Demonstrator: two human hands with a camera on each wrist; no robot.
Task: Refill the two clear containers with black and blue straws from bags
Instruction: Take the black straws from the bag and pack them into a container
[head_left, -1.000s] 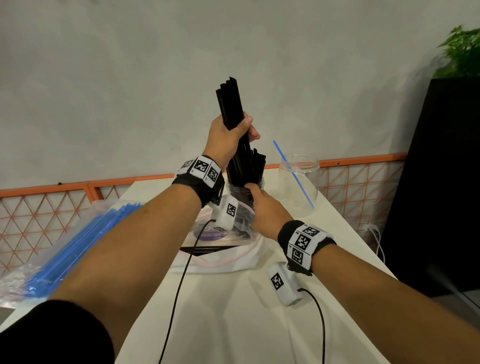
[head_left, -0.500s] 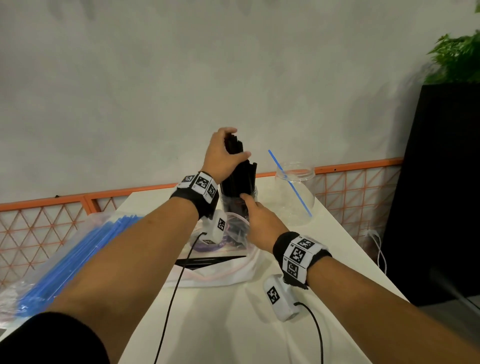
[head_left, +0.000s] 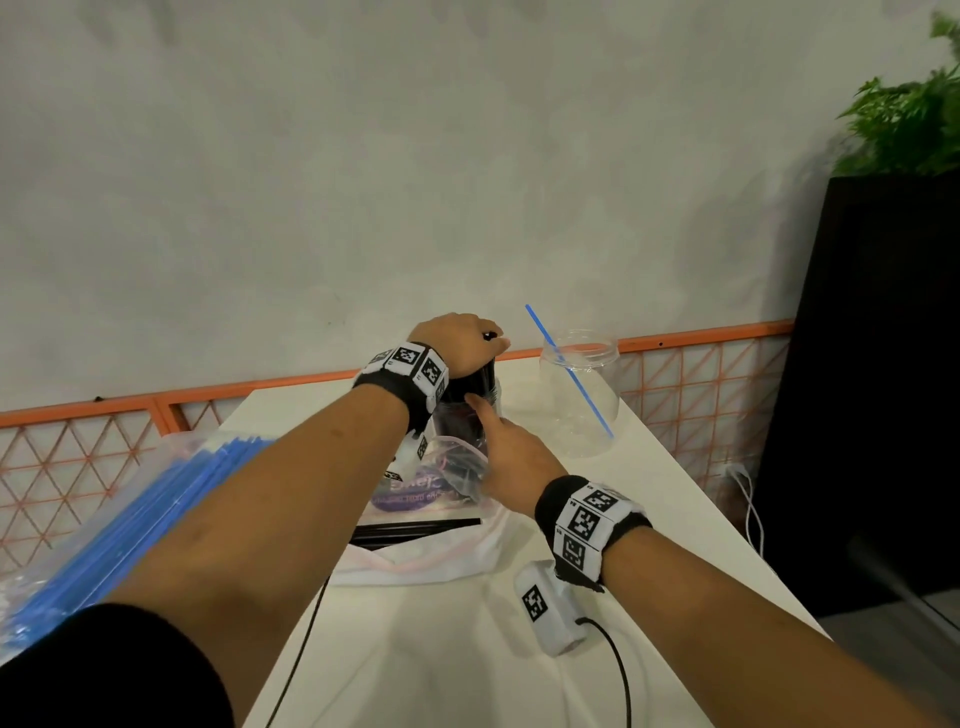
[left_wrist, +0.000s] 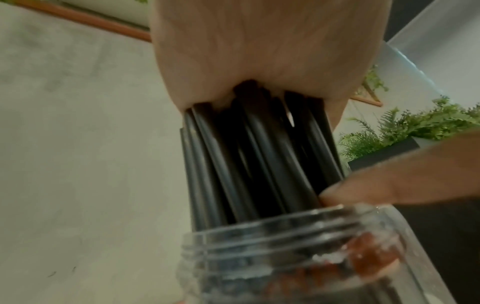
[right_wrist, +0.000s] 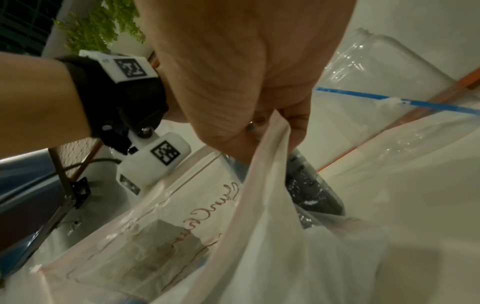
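A clear container (head_left: 460, 422) (left_wrist: 272, 236) stands at the table's far middle, packed with black straws (head_left: 471, 382) (left_wrist: 246, 164). My left hand (head_left: 457, 343) (left_wrist: 259, 51) is cupped over the straw tops, palm down on them and fingers curled round their ends. My right hand (head_left: 509, 452) (right_wrist: 246, 72) grips the container's side from the front, one fingertip (left_wrist: 363, 190) touching the straws at the rim. To the right stands a second clear container (head_left: 579, 415) (right_wrist: 384, 67) with one blue straw (head_left: 571, 374) (right_wrist: 389, 99) leaning in it.
A bag of blue straws (head_left: 119, 525) lies on the left. A clear zip bag (head_left: 426, 558) (right_wrist: 259, 236) with a few black straws (head_left: 415, 529) lies in front of the container. Orange mesh railing (head_left: 701, 340) runs behind the table; a black cabinet (head_left: 872, 364) with a plant (head_left: 904, 119) stands on the right.
My left hand has come down with the bundle of black straws, sinking them into the container until the hand sits on their tops. My right hand has stayed on the container.
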